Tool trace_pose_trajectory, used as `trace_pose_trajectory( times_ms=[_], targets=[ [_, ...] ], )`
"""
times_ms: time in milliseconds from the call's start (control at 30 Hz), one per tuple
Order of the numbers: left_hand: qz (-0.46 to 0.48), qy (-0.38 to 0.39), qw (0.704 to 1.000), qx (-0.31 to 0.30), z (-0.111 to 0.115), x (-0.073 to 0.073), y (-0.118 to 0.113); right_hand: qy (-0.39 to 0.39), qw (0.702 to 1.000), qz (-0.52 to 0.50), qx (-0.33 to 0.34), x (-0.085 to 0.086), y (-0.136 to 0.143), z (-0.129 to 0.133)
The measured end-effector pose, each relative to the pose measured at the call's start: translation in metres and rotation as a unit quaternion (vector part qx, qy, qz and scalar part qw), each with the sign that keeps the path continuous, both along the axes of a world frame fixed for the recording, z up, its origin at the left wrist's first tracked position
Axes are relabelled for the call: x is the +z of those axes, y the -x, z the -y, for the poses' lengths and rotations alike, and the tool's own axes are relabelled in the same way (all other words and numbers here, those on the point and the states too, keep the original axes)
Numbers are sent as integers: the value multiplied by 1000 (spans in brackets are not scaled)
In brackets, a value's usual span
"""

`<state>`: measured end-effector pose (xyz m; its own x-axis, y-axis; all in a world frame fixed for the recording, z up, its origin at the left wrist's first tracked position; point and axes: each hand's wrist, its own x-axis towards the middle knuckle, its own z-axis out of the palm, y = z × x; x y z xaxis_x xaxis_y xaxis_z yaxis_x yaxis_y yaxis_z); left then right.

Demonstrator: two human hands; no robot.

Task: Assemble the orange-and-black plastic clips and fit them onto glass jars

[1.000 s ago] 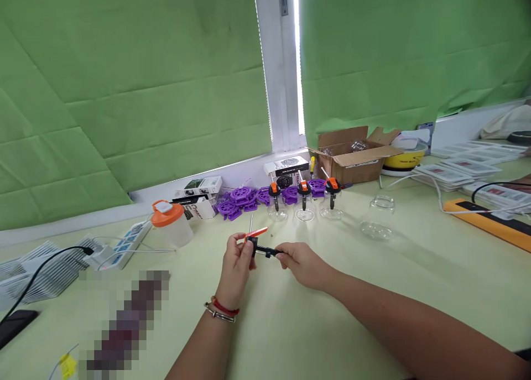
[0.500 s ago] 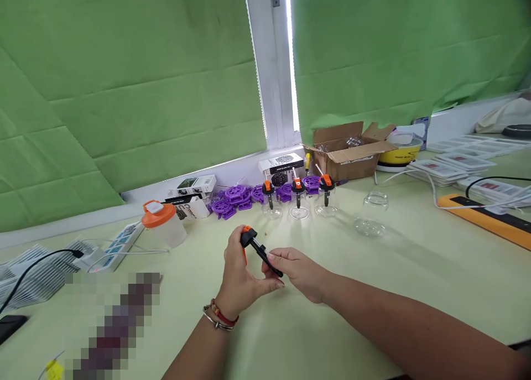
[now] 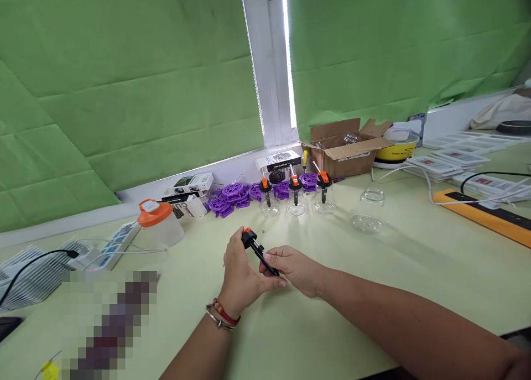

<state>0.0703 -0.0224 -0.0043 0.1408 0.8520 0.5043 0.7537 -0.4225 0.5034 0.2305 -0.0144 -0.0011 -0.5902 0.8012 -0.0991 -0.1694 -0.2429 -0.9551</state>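
Over the near middle of the table, my left hand (image 3: 240, 280) is closed round the cap end of a black-and-orange bottle lid with a long black stem (image 3: 258, 250). My right hand (image 3: 292, 266) pinches the lower end of that stem between thumb and fingers. The stem slants down to the right, and my left thumb lies under its tip. Behind my hands stand three clear glass bottles (image 3: 296, 207) fitted with similar black-and-orange lids. To their right is a clear glass bottle (image 3: 367, 214) with no lid on it.
Purple plastic parts (image 3: 232, 194) lie along the back, near printed boxes (image 3: 186, 194). An open cardboard box (image 3: 352, 161) stands at the back right. An orange-lidded jug (image 3: 160, 219) and a power strip (image 3: 120, 244) are at left. An orange-and-black bar (image 3: 485, 214) lies at right.
Both hands hold nearly the same grip on the lid and stem. The whole view has shifted slightly, and an orange part beside my left fingers no longer shows.
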Motion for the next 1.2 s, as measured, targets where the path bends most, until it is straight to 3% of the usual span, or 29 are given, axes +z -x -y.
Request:
trace_pose_trajectory(
  times_ms=[300,500,700,1200],
  targets=[
    [-27,15,999,12,4,5,-10,30,998,32,-40,-1,5,4],
    [-33,7,999,10,1,2,-8,42,998,34,-30,-5,6,2],
    [-52,51,997,8,1,-4,-9,67,998,21,-6,-8,5,-5],
    [-45,40,996,63,8,4,-20,3,999,50,-21,-13,7,-6]
  ],
)
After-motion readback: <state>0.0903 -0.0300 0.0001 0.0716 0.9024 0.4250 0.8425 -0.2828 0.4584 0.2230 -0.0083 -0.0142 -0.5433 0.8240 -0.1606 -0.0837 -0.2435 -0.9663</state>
